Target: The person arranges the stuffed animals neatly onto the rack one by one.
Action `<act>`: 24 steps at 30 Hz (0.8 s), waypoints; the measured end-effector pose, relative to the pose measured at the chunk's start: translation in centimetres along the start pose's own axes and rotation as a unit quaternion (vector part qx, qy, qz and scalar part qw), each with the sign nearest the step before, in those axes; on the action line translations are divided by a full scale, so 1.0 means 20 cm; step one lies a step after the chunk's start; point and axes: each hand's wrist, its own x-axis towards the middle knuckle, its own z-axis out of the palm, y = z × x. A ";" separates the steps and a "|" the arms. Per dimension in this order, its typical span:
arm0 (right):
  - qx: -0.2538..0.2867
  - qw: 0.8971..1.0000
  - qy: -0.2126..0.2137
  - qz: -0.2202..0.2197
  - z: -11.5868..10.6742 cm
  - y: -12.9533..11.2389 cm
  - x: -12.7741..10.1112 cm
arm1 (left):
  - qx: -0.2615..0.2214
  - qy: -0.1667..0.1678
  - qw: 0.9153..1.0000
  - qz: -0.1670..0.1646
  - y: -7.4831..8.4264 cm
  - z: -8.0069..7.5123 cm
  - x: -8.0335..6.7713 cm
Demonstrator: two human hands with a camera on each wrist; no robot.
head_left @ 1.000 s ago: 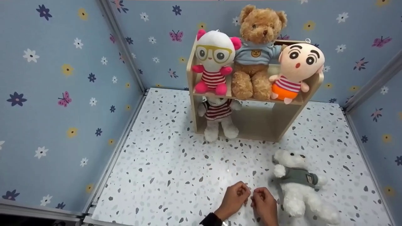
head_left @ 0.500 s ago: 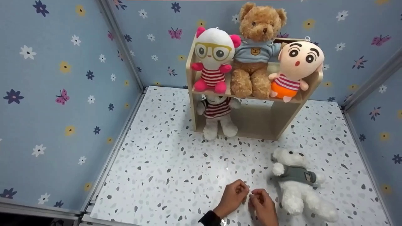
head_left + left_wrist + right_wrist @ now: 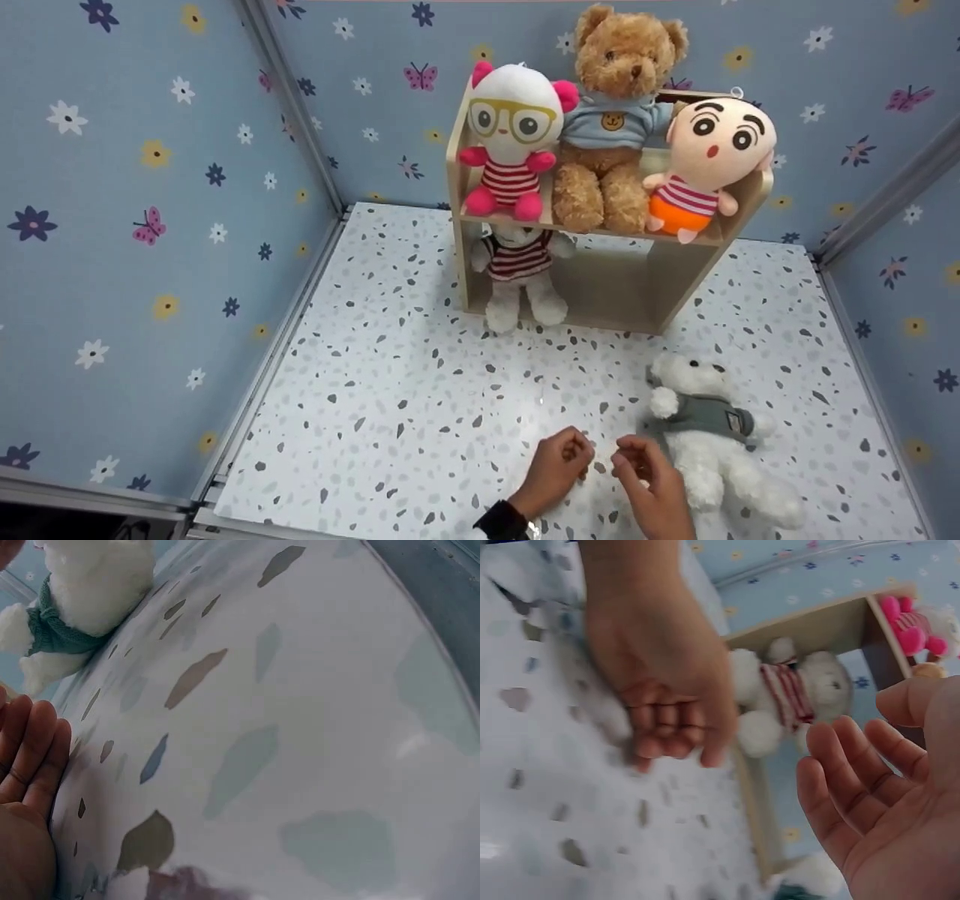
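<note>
My left hand [image 3: 561, 463], with a black sleeve at the wrist, rests on the speckled tabletop [image 3: 420, 405] as a loose fist and holds nothing. The right wrist view shows its fingers [image 3: 664, 724] curled under. My right hand [image 3: 646, 474] hovers just right of it with the palm up and relaxed, spread fingers [image 3: 855, 772], holding nothing. A white plush bear in a grey-green sweater [image 3: 712, 442] lies on its back right beside my right hand, apart from it. The left wrist view shows that bear [image 3: 97, 585] further off.
A small wooden shelf [image 3: 675, 277] stands at the back. Its top board holds a white cat plush with yellow glasses [image 3: 514, 142], a brown teddy [image 3: 611, 127] and a big-headed boy doll [image 3: 709, 161]. A white plush in a striped shirt [image 3: 519, 277] sits below. Flowered blue walls enclose the table.
My right hand has uncurled, lifted and shifted slightly right toward the white bear. My left hand has stayed in place.
</note>
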 end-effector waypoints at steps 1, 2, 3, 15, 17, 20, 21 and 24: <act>-0.006 1.000 0.018 -0.014 -0.03 -0.02 0.00 | 0.000 0.000 1.000 -0.003 0.00 0.00 0.00; -0.013 0.999 0.036 -0.028 -0.06 -0.04 0.00 | 0.002 -0.001 1.000 -0.003 0.00 0.00 0.00; -0.018 0.998 0.056 -0.037 -0.09 -0.05 0.01 | 0.003 -0.001 1.000 -0.003 0.00 0.01 0.01; -0.127 0.963 0.238 0.000 -0.43 0.01 0.09 | 0.026 0.026 0.999 -0.020 0.02 0.03 0.02; -0.163 0.951 0.261 0.017 -0.46 0.04 0.10 | 0.031 0.030 0.999 -0.028 0.03 0.03 0.02; -0.208 0.938 0.266 0.074 -0.50 0.09 0.11 | 0.040 0.032 0.998 -0.042 0.05 0.05 0.03; -0.219 0.936 0.255 0.100 -0.51 0.10 0.12 | 0.042 0.033 0.997 -0.047 0.05 0.05 0.03; -0.248 0.932 0.199 0.173 -0.52 0.15 0.13 | 0.050 0.035 0.996 -0.059 0.07 0.07 0.03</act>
